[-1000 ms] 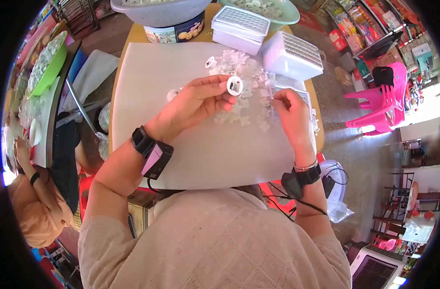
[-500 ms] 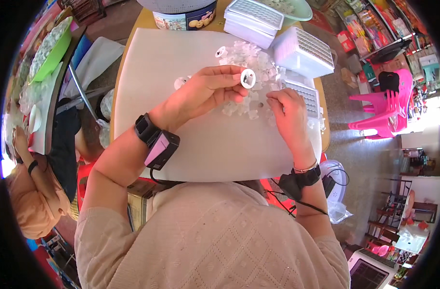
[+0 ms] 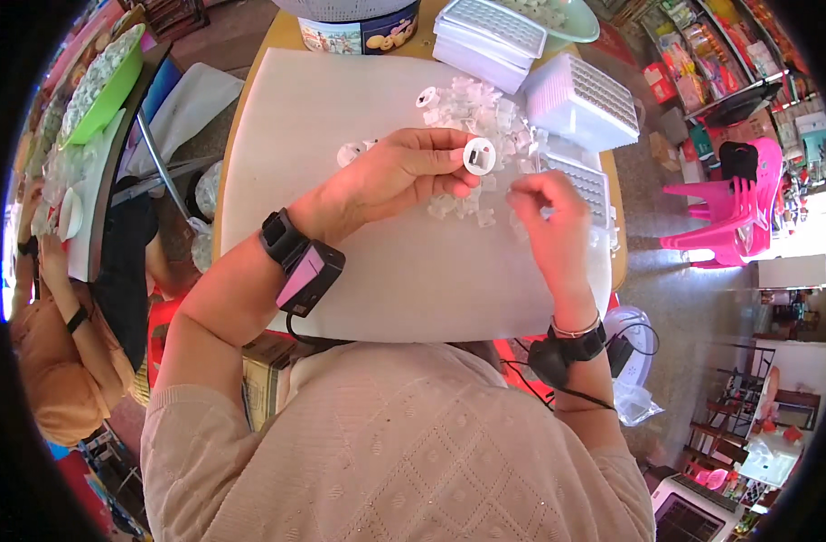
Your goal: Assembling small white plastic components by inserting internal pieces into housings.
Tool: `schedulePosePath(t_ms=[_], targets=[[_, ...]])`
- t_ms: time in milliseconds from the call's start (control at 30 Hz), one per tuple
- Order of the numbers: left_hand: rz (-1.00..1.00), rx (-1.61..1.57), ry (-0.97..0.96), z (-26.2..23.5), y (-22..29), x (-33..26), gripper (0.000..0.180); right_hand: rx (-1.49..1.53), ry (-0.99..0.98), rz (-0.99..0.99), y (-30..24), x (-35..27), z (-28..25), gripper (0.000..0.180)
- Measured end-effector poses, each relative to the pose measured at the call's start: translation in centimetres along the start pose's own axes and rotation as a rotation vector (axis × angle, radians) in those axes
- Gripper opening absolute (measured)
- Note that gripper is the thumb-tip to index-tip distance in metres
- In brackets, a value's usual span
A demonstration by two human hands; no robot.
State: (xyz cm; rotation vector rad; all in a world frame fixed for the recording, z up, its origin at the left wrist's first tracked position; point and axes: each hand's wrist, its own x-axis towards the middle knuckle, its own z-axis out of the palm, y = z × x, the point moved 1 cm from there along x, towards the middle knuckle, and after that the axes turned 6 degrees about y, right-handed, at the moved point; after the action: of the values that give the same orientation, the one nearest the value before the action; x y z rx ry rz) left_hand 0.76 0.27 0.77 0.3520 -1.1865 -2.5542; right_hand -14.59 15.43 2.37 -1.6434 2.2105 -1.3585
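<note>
The table across the room from me has a yellowish wooden top, bare round its rim and mostly covered by a smooth white sheet. Toward the far right of the sheet lie heaped translucent plastic pieces, some strays spread nearer. A round white piece sits at the heap's left edge; a little white cluster lies farther left. Right of the heap is a dimpled tray, and beyond it two tray stacks. A printed tub stands at the far edge, beside a pale green bowl probably resting there too.
</note>
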Motion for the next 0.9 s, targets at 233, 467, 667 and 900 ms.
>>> schedulePosePath(t_ms=[233, 467, 667, 900], targets=[[-0.049, 0.034, -0.016, 0.3, -0.3, -0.4, 0.032, 0.267, 0.098, -0.076, -3.7, 1.5, 0.1, 0.009], [-0.077, 0.067, -0.028, 0.3, -0.3, -0.5, 0.032, 0.298, -0.039, 0.005, -3.8, 1.7, -0.1, 0.009], [-0.128, 0.177, -0.039, 0.0, -0.1, -0.6, 0.033, 0.515, -0.285, 0.317, -2.5, 2.3, -0.3, 0.014], [-0.171, 0.306, -0.058, 0.7, 0.3, -1.0, 0.031, 0.503, -0.303, 0.324, -2.9, 2.1, -0.4, 0.017]])
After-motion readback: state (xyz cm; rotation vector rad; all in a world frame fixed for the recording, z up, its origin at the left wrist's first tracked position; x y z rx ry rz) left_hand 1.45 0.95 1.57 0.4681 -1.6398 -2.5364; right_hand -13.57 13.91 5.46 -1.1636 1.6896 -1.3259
